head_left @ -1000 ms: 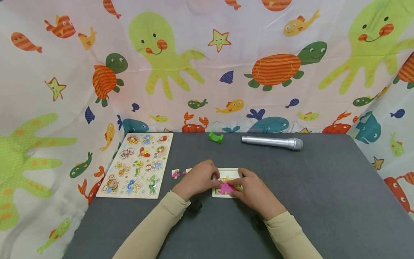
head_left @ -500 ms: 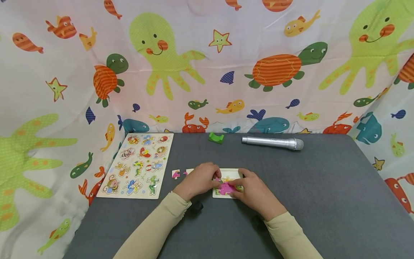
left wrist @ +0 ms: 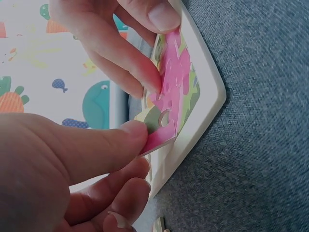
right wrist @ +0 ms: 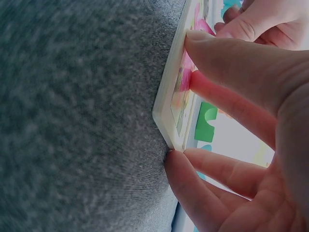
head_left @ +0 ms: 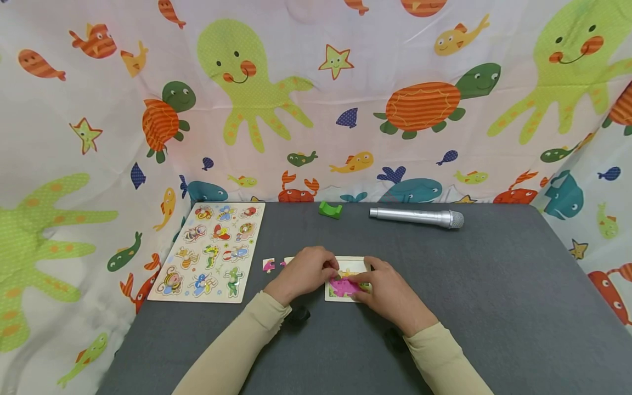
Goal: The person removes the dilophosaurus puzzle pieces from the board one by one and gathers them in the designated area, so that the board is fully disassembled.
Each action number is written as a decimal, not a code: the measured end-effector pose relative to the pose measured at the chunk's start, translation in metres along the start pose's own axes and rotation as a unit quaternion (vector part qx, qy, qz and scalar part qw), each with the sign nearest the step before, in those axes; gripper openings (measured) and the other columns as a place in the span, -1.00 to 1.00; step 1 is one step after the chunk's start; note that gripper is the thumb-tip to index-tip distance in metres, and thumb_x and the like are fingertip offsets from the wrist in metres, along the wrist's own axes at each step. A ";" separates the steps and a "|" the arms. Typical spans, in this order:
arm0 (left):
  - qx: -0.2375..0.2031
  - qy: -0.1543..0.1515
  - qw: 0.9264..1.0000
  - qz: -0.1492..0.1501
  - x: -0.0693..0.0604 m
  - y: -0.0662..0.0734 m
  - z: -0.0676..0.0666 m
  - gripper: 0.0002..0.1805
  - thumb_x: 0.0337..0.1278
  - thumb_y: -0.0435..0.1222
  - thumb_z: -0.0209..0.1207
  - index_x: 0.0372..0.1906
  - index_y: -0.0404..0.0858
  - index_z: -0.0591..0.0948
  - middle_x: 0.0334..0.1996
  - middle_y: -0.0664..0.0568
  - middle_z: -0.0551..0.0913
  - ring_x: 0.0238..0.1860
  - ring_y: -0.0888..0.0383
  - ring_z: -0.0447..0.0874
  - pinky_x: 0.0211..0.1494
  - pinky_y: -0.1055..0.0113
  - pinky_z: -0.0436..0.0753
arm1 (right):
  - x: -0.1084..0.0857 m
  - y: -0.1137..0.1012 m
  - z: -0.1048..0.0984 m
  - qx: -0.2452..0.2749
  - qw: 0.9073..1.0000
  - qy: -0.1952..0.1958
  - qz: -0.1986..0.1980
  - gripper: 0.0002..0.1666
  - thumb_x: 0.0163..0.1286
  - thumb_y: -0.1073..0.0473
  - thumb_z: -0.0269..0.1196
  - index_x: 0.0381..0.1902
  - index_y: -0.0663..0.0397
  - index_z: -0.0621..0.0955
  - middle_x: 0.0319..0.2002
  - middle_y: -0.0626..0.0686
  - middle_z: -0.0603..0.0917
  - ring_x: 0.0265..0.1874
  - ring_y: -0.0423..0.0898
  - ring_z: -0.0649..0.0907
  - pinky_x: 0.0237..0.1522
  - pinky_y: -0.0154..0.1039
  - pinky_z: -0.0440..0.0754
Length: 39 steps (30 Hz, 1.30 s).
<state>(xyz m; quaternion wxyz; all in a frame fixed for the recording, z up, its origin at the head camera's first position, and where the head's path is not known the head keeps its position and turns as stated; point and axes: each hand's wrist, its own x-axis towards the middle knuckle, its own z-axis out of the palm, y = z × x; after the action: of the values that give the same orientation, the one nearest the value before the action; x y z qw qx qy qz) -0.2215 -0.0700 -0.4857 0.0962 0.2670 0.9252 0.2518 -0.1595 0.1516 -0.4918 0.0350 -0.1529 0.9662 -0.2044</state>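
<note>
Table point(head_left: 494, 296), grey, flat; right hand point(head_left: 395, 299) presses white puzzle frame point(head_left: 351, 263) at table centre, fingers extended, likely steadying it; left hand point(head_left: 302, 274) pinches 1 tilted pink piece point(left wrist: 161, 138) at frame's left side, apparently for fine control

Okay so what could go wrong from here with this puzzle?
The puzzle piece pinched in the left hand looks tilted over the tray, so it might catch or lift its neighbors. The right hand's fingers touch the puzzle; pressing unevenly could shift it. The loose piece near the left hand could get brushed aside.
</note>
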 end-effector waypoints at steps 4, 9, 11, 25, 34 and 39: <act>-0.011 0.001 1.000 0.001 -0.001 0.000 -0.001 -0.92 0.45 -0.22 0.38 -0.13 -0.10 0.84 -0.30 0.14 0.71 -0.26 0.20 0.59 -0.09 0.31 0.63 | 0.000 0.001 0.001 0.001 1.000 -0.003 0.003 -0.54 0.33 -0.04 0.57 0.17 -0.14 0.83 0.47 0.31 0.55 0.44 0.32 0.56 0.45 0.24 0.55; -0.028 -0.009 1.000 -0.007 -0.001 0.000 -0.002 -0.92 0.46 -0.21 0.37 -0.13 -0.08 0.83 -0.31 0.18 0.73 -0.27 0.21 0.61 -0.10 0.32 0.62 | -0.001 0.002 0.001 0.000 1.000 0.001 -0.003 -0.55 0.34 -0.04 0.57 0.16 -0.13 0.83 0.46 0.32 0.55 0.44 0.32 0.56 0.45 0.24 0.55; -0.035 -0.012 0.999 -0.011 -0.001 -0.001 -0.001 -0.92 0.48 -0.21 0.36 -0.13 -0.07 0.82 -0.32 0.20 0.73 -0.28 0.21 0.62 -0.11 0.32 0.62 | -0.001 0.002 0.001 -0.001 1.000 0.004 -0.006 -0.55 0.33 -0.05 0.57 0.15 -0.13 0.84 0.46 0.33 0.56 0.44 0.33 0.56 0.45 0.25 0.55; -0.062 -0.024 0.997 -0.031 -0.001 -0.001 -0.004 -0.91 0.50 -0.20 0.33 -0.13 -0.07 0.81 -0.35 0.18 0.72 -0.29 0.18 0.62 -0.12 0.28 0.60 | 0.000 -0.001 0.002 -0.005 1.000 0.018 -0.004 -0.55 0.32 -0.03 0.59 0.15 -0.14 0.84 0.42 0.34 0.58 0.36 0.30 0.62 0.41 0.23 0.60; -0.079 -0.016 0.996 -0.040 -0.008 -0.009 -0.010 -0.93 0.51 -0.17 0.33 -0.13 -0.02 0.79 -0.29 0.08 0.77 -0.29 0.18 0.61 -0.15 0.28 0.59 | -0.001 -0.004 0.002 -0.001 1.000 0.021 -0.007 -0.54 0.32 -0.03 0.58 0.16 -0.13 0.83 0.41 0.35 0.58 0.35 0.32 0.62 0.39 0.24 0.60; -0.077 -0.001 0.996 -0.035 -0.026 -0.023 -0.024 -0.93 0.50 -0.18 0.33 -0.16 -0.01 0.79 -0.30 0.07 0.78 -0.34 0.20 0.58 -0.18 0.27 0.56 | 0.001 -0.004 -0.001 0.002 1.000 0.006 0.007 -0.54 0.34 -0.04 0.57 0.18 -0.15 0.82 0.44 0.36 0.56 0.41 0.34 0.58 0.43 0.24 0.57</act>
<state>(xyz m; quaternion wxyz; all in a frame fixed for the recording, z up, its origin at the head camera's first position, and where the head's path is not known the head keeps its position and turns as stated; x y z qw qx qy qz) -0.2172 -0.1104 -0.4761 0.1258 0.2267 0.9118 0.3183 -0.1590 0.1482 -0.4896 0.0311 -0.1449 0.9671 -0.2068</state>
